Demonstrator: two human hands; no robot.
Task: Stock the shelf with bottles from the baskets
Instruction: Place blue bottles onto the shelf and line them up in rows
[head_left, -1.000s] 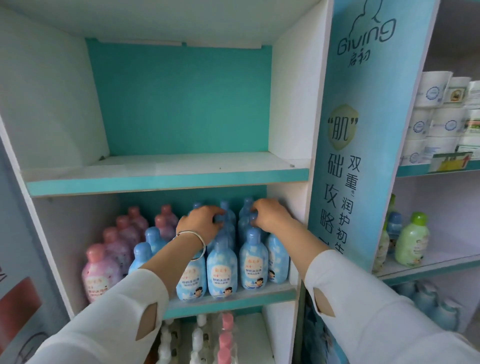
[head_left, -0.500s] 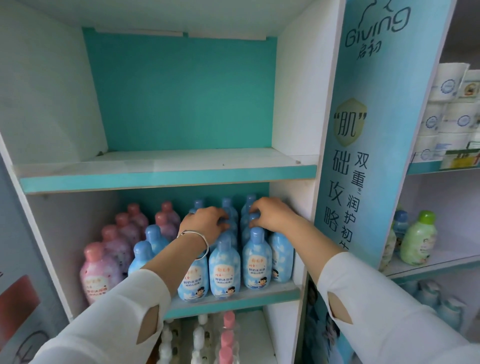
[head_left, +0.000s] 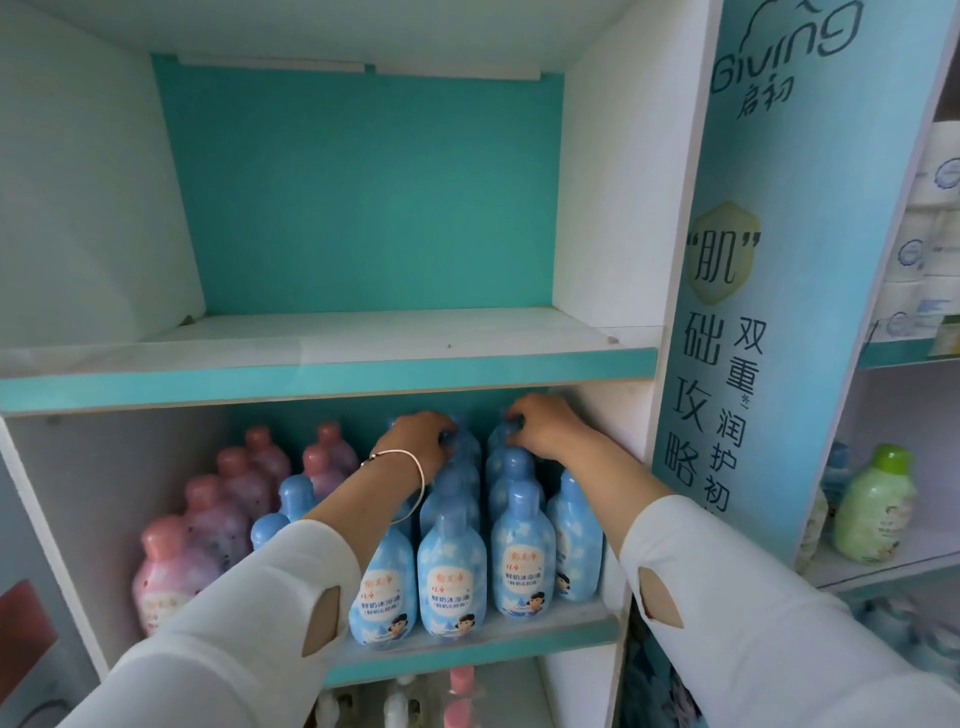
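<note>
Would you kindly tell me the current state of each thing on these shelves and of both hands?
blue bottles, upright, capped, in rows on the middle shelf
pink bottles, upright, capped, in rows left of the blue ones
left hand, fingers curled over a cap at the back of the blue bottles
right hand, fingers curled over another rear blue cap
green bottle, upright, capped, on the neighbouring shelf

Upright in rows, blue bottles (head_left: 452, 587) stand on the teal-edged shelf (head_left: 467, 649), seemingly several deep, beside pink bottles (head_left: 166, 571).
</note>
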